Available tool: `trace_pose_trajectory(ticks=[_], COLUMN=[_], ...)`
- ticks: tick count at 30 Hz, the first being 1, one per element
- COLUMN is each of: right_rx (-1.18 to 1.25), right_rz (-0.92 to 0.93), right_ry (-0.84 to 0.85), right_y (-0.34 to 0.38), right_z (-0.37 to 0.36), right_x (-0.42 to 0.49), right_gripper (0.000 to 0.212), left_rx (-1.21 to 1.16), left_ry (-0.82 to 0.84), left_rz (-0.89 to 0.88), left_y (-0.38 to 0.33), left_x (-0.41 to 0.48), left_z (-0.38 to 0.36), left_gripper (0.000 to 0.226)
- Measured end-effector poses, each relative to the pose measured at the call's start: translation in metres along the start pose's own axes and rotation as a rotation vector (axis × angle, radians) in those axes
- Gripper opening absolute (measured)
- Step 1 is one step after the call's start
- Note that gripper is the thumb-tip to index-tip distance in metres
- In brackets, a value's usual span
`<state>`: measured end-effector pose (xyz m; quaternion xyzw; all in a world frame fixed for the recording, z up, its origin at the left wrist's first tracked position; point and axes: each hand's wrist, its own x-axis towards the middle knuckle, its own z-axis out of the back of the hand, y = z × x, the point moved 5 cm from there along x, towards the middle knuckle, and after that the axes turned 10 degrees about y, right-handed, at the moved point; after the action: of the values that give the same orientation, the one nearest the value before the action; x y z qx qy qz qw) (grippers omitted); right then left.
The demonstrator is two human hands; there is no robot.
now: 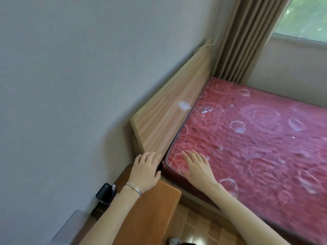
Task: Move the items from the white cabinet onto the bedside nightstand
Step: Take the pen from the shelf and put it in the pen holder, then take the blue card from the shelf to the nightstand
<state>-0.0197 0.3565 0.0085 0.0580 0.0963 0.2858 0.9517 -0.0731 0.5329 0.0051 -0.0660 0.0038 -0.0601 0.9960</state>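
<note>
Left hand [146, 171], open and empty, hovers over the orange-brown wooden nightstand [159, 209]; right hand [196, 165], fingers likewise spread, sits at its three o'clock above the red patterned mattress [247, 138].

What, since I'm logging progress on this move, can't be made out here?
White cabinet and its items: outside the head view.
Nightstand top: partly covered by the left hand and forearm, cut by the bottom edge.
Dark object by the wall: blurred, unidentifiable.
Pale thing at the bottom edge: cut off.
Whether the right hand touches the mattress: unclear.
</note>
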Motion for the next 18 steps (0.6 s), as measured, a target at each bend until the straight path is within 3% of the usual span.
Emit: trace_pose_trajectory(ticks=[9,18], right_rx=[0.075,0.084], right_rz=[-0.476,-0.965], right_ry=[-0.083,-0.189], right_y=[-0.082,-0.129], right_z=[-0.007,-0.013], right_x=[-0.17,-0.382], right_gripper=[0.067,0.068], left_rx=[0.033,0.052], left_ry=[0.079,0.114], left_rz=[-0.514,-0.966], left_y=[-0.152,-0.365], left_x=[0.022,-0.025], left_z=[-0.011,-0.017], left_gripper=[0.057,0.056])
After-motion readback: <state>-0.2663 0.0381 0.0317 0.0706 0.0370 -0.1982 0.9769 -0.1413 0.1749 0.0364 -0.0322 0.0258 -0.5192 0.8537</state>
